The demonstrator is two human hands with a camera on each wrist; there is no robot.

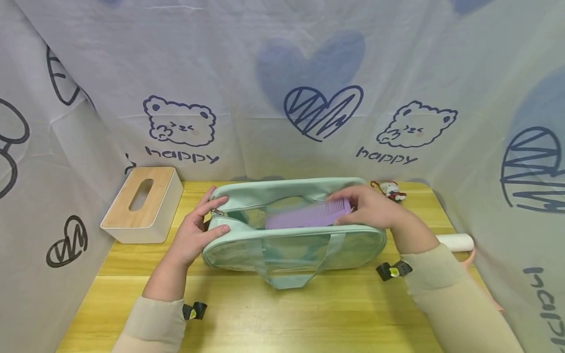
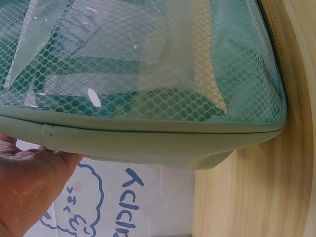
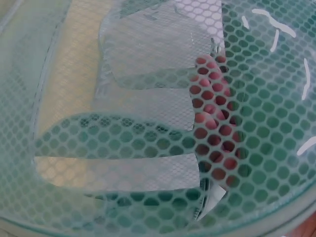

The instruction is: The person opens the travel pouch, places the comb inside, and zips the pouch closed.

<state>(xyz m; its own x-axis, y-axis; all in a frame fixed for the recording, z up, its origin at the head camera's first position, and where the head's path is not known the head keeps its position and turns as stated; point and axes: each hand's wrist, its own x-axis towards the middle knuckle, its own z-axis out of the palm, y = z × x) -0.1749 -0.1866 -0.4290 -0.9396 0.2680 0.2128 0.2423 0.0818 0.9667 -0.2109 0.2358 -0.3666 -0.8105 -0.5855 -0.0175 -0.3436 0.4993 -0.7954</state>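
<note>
A mint-green zip bag [image 1: 291, 250] with see-through mesh sides stands on the table, its top unzipped. My left hand [image 1: 192, 230] grips the bag's left end beside the zipper pull [image 1: 217, 212], thumb and fingers spread across the opening. In the bag's mouth lies a purple comb [image 1: 304, 215], tilted, its teeth visible at the right. My right hand [image 1: 368, 208] reaches into the opening and holds the comb by its right end. Through the mesh in the right wrist view, reddish fingers [image 3: 212, 113] show inside the bag [image 3: 123, 173]. In the left wrist view, my left hand [image 2: 34, 182] touches the bag's rim.
A white tissue box [image 1: 141, 203] with a wooden lid stands at the back left. Behind the bag's right end sits a small doll charm [image 1: 390, 191]. A white roller with a pink handle [image 1: 456, 242] lies at the right edge, partly hidden by my sleeve. Printed cloth surrounds the table.
</note>
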